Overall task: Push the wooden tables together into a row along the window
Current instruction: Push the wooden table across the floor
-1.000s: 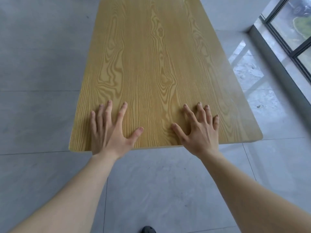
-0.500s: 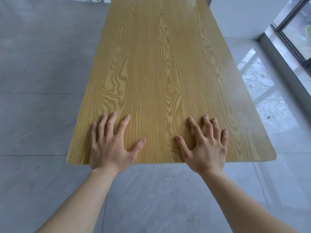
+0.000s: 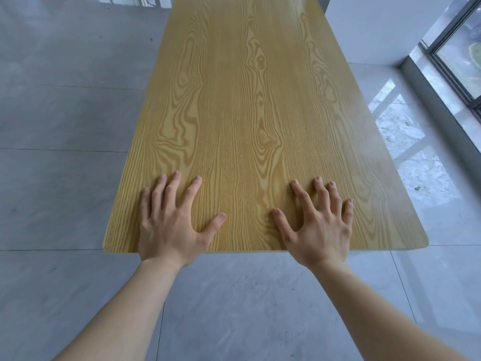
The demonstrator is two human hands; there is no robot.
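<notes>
A long wooden table (image 3: 239, 105) with light yellow grain stretches away from me, its near short edge just in front of my wrists. My left hand (image 3: 173, 222) lies flat on the top near the left of that edge, fingers spread. My right hand (image 3: 318, 226) lies flat near the right of the edge, fingers spread too. Neither hand grips anything; both palms press on the tabletop. The table's legs and its far end are out of view.
Grey tiled floor (image 3: 65, 178) surrounds the table. A window with a dark frame (image 3: 458, 61) runs along the right, above a low grey sill. A white wall block (image 3: 372, 29) stands at the far right beside the table.
The table's near edge sits lower in the frame and more of the top is in view. Both hands stay flat at the same spots on it. The window has shifted right.
</notes>
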